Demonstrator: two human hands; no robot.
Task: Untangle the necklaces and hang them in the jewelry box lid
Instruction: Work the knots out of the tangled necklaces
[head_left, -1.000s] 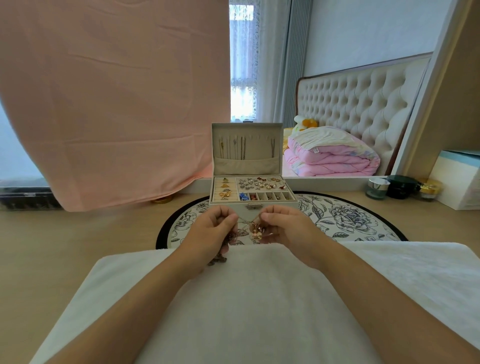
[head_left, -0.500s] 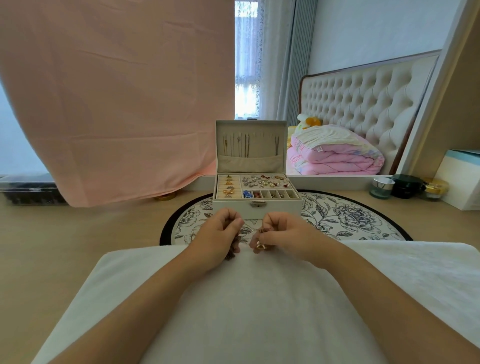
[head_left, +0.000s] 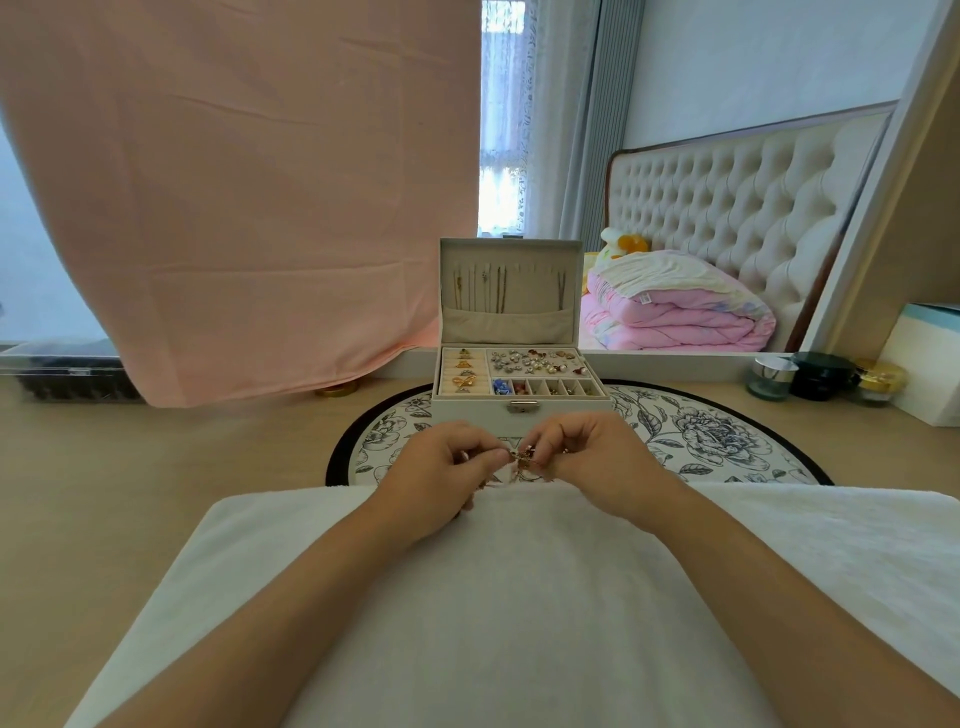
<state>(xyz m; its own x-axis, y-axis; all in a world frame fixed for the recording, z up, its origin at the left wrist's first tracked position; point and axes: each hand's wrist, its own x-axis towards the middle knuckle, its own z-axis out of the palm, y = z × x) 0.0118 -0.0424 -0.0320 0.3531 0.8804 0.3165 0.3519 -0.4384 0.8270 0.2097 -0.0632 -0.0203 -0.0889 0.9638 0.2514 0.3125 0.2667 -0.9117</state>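
Left hand (head_left: 441, 467) and right hand (head_left: 597, 462) are drawing closer, both pinching the tangled necklaces (head_left: 521, 458) — untangling is continuing, hanging not starting yet.

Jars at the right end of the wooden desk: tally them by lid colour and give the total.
Silver-lidded glass jar: 1
Dark, near-black round jar: 1
Gold-lidded small jar: 1
Total: 3
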